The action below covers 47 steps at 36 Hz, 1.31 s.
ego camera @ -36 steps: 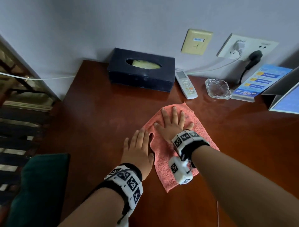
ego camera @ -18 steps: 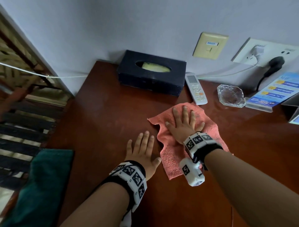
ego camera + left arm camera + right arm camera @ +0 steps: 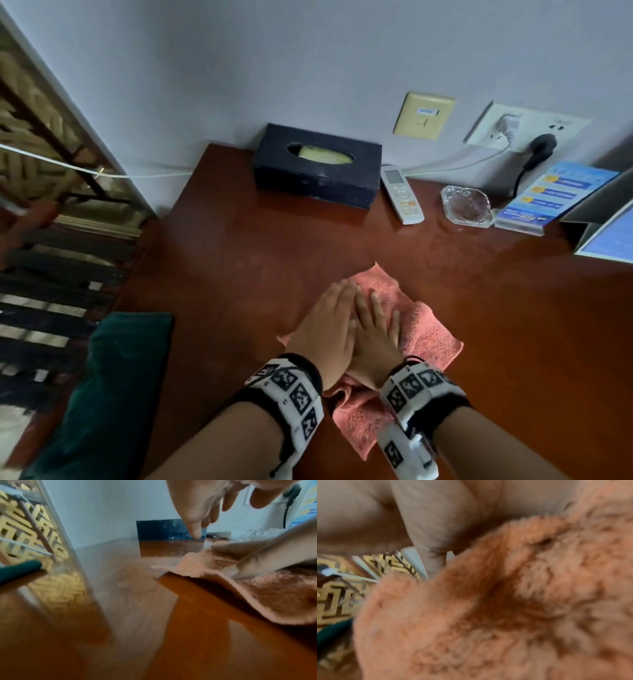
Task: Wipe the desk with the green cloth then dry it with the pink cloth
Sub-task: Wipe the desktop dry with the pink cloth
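Drying step under way: left hand [image 3: 325, 329] overlaps right hand [image 3: 371, 339], fingers straight and close together, pressing the pink cloth [image 3: 424, 339] at the surface's [image 3: 239, 260] centre, green cloth [image 3: 113, 383] at nine o'clock; next, probably sweeping toward undried areas.

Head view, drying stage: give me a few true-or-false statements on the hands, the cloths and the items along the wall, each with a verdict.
1. Both hands lie on the pink cloth, the left hand overlapping the right hand. True.
2. The green cloth is under the hands. False: it lies apart at the desk's left edge, untouched.
3. The remote control lies between the tissue box and the glass ashtray. True.
4. The pink cloth touches the tissue box. False: bare desk separates them.
5. The right hand's fingers are curled into a fist. False: they lie straight on the cloth.
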{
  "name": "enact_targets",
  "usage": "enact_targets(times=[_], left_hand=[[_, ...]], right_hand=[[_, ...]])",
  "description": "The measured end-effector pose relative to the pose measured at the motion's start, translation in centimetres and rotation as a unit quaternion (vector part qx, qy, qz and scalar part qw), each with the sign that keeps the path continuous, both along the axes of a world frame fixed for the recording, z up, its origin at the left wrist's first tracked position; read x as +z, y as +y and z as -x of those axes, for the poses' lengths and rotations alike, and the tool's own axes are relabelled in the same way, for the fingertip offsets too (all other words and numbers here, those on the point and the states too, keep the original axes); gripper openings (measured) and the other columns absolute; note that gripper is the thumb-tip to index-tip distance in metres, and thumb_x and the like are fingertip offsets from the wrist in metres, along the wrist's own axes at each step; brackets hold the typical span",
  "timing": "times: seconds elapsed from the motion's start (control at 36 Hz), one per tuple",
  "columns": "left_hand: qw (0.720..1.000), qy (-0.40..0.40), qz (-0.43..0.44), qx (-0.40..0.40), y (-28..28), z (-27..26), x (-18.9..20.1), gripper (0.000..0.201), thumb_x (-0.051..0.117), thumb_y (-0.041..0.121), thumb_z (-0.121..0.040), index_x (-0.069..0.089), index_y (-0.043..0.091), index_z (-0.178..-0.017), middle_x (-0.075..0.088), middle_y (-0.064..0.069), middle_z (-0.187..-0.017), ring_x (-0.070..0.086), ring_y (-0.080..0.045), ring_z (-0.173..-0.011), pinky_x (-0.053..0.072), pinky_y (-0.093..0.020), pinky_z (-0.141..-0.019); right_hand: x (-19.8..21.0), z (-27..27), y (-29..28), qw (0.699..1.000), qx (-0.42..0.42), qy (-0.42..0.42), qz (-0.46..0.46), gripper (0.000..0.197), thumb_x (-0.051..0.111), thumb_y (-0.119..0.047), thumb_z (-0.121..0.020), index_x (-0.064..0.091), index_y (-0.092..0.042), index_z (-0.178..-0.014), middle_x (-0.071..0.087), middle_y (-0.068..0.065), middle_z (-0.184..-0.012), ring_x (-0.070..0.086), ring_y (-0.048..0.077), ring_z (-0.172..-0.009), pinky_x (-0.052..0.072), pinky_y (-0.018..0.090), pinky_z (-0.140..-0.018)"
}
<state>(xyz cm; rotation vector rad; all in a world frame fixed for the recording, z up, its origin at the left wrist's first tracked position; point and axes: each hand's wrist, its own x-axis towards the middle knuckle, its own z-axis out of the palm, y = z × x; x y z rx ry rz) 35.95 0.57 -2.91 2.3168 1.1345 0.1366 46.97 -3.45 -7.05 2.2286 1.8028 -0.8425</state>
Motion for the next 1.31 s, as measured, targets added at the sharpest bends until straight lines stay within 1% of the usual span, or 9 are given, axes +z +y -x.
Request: enact_targets(times=[0.17,0.31,0.5,0.67,0.78,0.89,1.03,1.11,1.31], left_hand=[[0.978,0.185,0.017,-0.092,-1.6,1.6,-3.2,0.063,0.009,0.042,-0.098,-0.012,0.012,-0.15,-0.02,-0.005,-0.156,-0.016,-0.016,-0.144,-0.006,-0.032,-0.118],[0.967,0.225,-0.015,-0.118,-1.6,4.1,-3.4,0.064,0.013,0.048,-0.099,-0.031,0.019,-0.136,-0.039,0.002,-0.143,-0.03,-0.012,-0.137,-0.018,-0.031,-0.112],[0.962,0.263,-0.006,-0.065,-0.2,5.9,-3.2,0.068,0.013,0.051,-0.096,-0.027,0.019,-0.141,-0.032,0.0,-0.151,-0.023,-0.018,-0.143,-0.013,-0.037,-0.116],[0.926,0.37,0.002,0.079,3.7,7.6,-1.8,0.067,0.021,0.035,-0.1,-0.01,-0.001,-0.148,-0.014,-0.021,-0.155,-0.009,-0.032,-0.145,-0.007,-0.044,-0.117],[0.937,0.308,0.059,0.153,7.4,7.5,-1.3,0.061,0.024,0.023,-0.099,-0.004,-0.002,-0.148,-0.011,-0.022,-0.156,-0.007,-0.031,-0.145,-0.002,-0.04,-0.118],[0.956,0.196,0.121,0.179,8.1,6.2,-2.1,0.069,0.029,0.04,-0.1,-0.003,0.006,-0.15,-0.016,-0.02,-0.155,-0.012,-0.031,-0.145,0.003,-0.041,-0.117],[0.981,0.184,-0.007,0.064,5.6,5.1,-3.2,0.071,-0.008,0.049,-0.087,-0.015,0.011,-0.147,-0.036,-0.011,-0.147,-0.032,-0.024,-0.136,-0.011,-0.039,-0.114],[0.977,0.204,0.047,0.046,5.7,4.7,-3.9,0.092,-0.023,0.053,-0.066,-0.016,0.011,-0.148,-0.028,-0.008,-0.153,-0.028,-0.019,-0.139,-0.014,-0.035,-0.111],[0.957,0.265,0.083,0.087,10.1,3.2,-4.1,0.073,0.008,0.064,-0.092,-0.022,0.026,-0.146,-0.033,0.001,-0.151,-0.028,-0.024,-0.14,-0.013,-0.042,-0.115]], right_hand=[[1.0,-2.5,-2.9,0.999,-0.048,0.012,-0.023,0.102,0.019,-0.073,-0.068,-0.02,-0.025,-0.149,-0.034,-0.005,-0.15,-0.03,0.012,-0.138,-0.017,0.039,-0.112],[0.1,-1.9,-3.6,1.0,-0.013,-0.004,0.002,0.087,0.005,-0.081,-0.058,-0.029,-0.053,-0.133,-0.045,-0.006,-0.146,-0.042,0.015,-0.133,-0.023,0.045,-0.107],[-0.4,-0.2,-1.4,0.999,0.027,-0.029,-0.01,0.081,0.001,-0.085,-0.061,-0.034,-0.056,-0.128,-0.046,-0.007,-0.144,-0.042,0.014,-0.133,-0.024,0.049,-0.108],[0.3,3.4,2.9,0.986,0.161,-0.018,-0.03,0.092,-0.003,-0.072,-0.061,-0.01,-0.043,-0.147,-0.037,-0.001,-0.148,-0.035,0.019,-0.136,-0.02,0.047,-0.112],[-0.4,4.6,3.9,0.987,0.158,-0.02,-0.033,0.082,-0.002,-0.074,-0.066,-0.018,-0.05,-0.142,-0.04,-0.003,-0.148,-0.041,0.021,-0.133,-0.025,0.051,-0.109],[-0.8,4.5,4.3,0.988,0.147,-0.023,-0.031,0.075,0.006,-0.076,-0.076,-0.018,-0.05,-0.142,-0.04,-0.005,-0.148,-0.041,0.019,-0.135,-0.026,0.052,-0.107],[-0.7,3.6,6.8,0.998,0.059,-0.009,-0.013,0.065,0.019,-0.062,-0.091,-0.016,-0.047,-0.145,-0.04,-0.005,-0.148,-0.041,0.019,-0.134,-0.029,0.053,-0.105],[-0.6,2.5,8.2,0.999,0.044,-0.012,-0.011,0.066,0.026,-0.06,-0.093,-0.014,-0.048,-0.145,-0.038,-0.004,-0.15,-0.037,0.021,-0.136,-0.027,0.053,-0.106],[-0.2,1.4,10.0,1.0,0.021,-0.004,-0.017,0.059,0.021,-0.055,-0.097,-0.012,-0.048,-0.145,-0.034,-0.004,-0.153,-0.034,0.022,-0.139,-0.023,0.056,-0.108]])
